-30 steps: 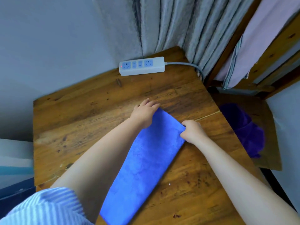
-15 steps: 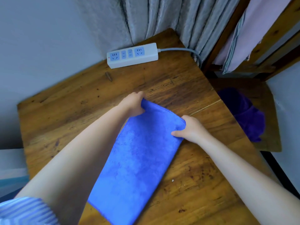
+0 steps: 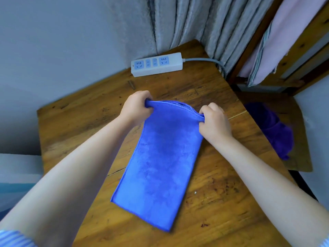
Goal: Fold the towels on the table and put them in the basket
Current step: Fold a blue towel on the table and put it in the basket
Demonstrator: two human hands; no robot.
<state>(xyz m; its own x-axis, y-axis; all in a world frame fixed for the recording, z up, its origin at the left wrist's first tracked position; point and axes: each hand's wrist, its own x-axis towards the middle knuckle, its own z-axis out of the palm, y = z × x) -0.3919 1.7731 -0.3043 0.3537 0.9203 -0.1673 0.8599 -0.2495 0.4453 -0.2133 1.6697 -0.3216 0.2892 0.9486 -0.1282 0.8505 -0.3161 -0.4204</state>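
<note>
A blue towel (image 3: 160, 161), folded into a long strip, lies lengthwise on the wooden table (image 3: 74, 125). My left hand (image 3: 136, 108) pinches its far left corner and my right hand (image 3: 214, 122) pinches its far right corner. Both hands hold the far edge lifted a little above the table while the near end lies flat. A purple towel (image 3: 272, 129) sits in a dark heap on a lower brown surface (image 3: 299, 157) to the right of the table. I cannot tell whether that surface is the basket.
A white power strip (image 3: 156, 64) with a grey cable lies at the table's far edge. Grey curtains (image 3: 195, 20) hang behind it. A wooden frame with pink cloth (image 3: 288, 32) stands at the back right. The wall runs along the left.
Both hands have closed on the far corners of the blue towel and raised its far edge off the table. Before, that edge lay flat under my fingers.
</note>
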